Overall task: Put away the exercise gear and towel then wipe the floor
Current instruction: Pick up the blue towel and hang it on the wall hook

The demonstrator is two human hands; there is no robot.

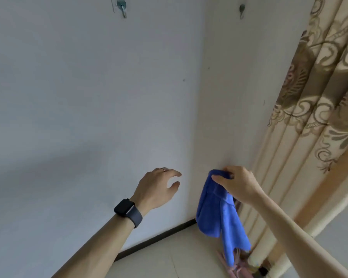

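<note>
Our right hand (pixel 237 183) pinches the blue towel (pixel 219 213) by its upper edge between thumb and curled fingers. We hold it in front of the corner of the room, the cloth hanging in loose folds toward the floor (pixel 179 253). Our left hand (pixel 159 187), with a dark watch (pixel 127 209) on its wrist and a ring (pixel 163 169) on one finger, is spread and holds nothing. It hovers just left of the towel and apart from it.

We judge the step in hand to be hanging the towel up. A left hook (pixel 122 7) and a right hook (pixel 241 10) sit high on the white wall (pixel 88 97), one on each side of the corner and far above both hands. Neither carries anything. To do it well, we would bring the free hand to the top edge and look for a loop, though we cannot see one. We would then lift the cloth clear of the patterned curtain (pixel 319 97) at right and seat a good fold over a hook, so the weight hangs evenly and does not slip.

As for containers, we see no basket, bin or box; the hooks are the only places to keep a thing. A dark skirting (pixel 159 237) runs along the foot of the wall. Something pink (pixel 237 263), too blurred to name, lies on the floor below the towel by the curtain's hem
</note>
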